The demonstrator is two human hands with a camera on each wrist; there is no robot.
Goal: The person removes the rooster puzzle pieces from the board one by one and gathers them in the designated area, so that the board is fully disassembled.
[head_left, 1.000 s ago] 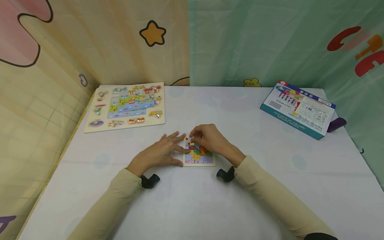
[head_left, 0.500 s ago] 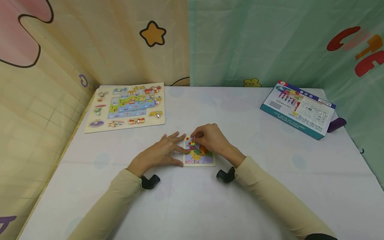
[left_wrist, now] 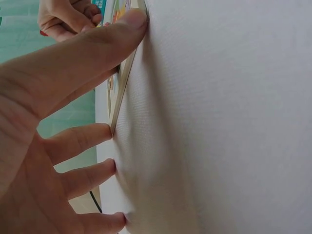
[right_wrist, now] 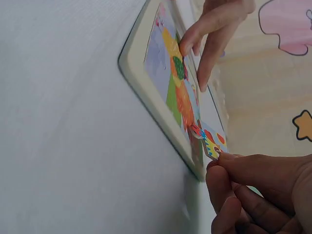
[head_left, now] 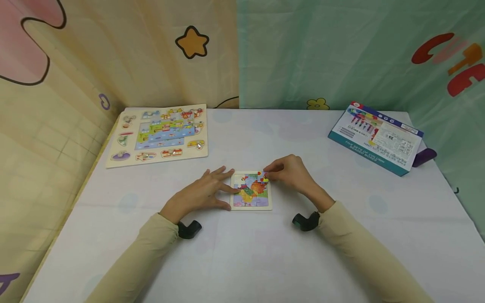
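A small jigsaw puzzle board (head_left: 251,208) with a colourful bird picture and a pale wooden rim lies flat on the table. My left hand (head_left: 206,191) has its fingers spread at the board's left side; in the left wrist view its thumb (left_wrist: 132,20) presses on the rim. Between thumb and index finger, my right hand (head_left: 289,173) pinches a puzzle piece (right_wrist: 213,146) with red, yellow and blue print. That piece is tilted over the board's upper right corner. Pale bare wood shows at the upper left of the picture.
A larger wooden knob puzzle (head_left: 159,157) lies at the back left, with overlapping picture sheets on it. At the back right is a teal and white box (head_left: 375,139), beside a purple object (head_left: 424,157). Printed curtains border the table's back and sides.
My right hand has moved right, from the board's upper left to its upper right corner, carrying the puzzle piece. My left hand and the board have stayed in place.
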